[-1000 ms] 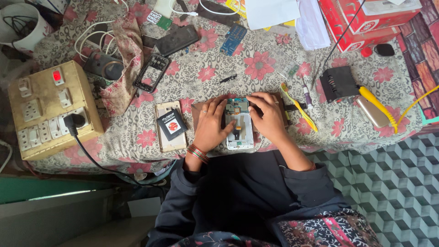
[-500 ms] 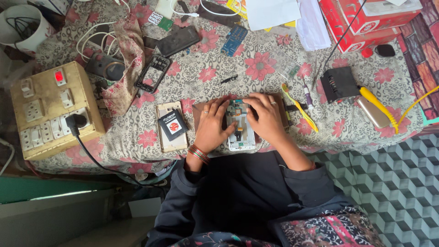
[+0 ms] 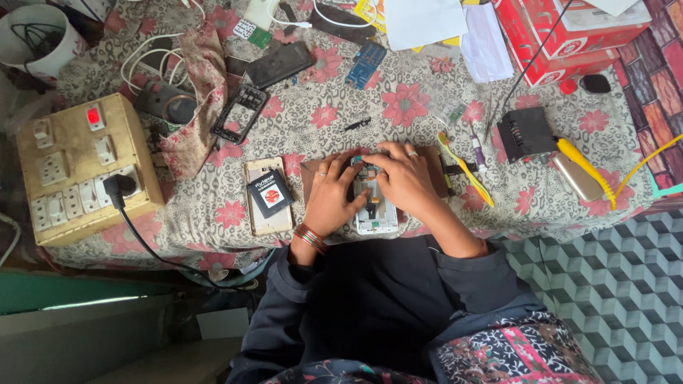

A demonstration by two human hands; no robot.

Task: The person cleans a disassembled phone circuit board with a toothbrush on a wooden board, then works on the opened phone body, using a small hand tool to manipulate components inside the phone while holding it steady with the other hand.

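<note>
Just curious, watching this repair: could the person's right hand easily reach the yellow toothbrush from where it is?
Probably yes. The right hand rests on the opened phone, and the yellow toothbrush lies just beside it on the cloth, nothing between them.

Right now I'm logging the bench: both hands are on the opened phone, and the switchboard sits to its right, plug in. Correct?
Not quite. The head view shows the switchboard to the left of the phone, plug in. Both the left hand and right hand are on the phone.

Bare cloth (image 3: 313,128) lies open beyond the phone (image 3: 375,206); case (image 3: 268,195) and toothbrush (image 3: 466,169) flank it closely.
</note>
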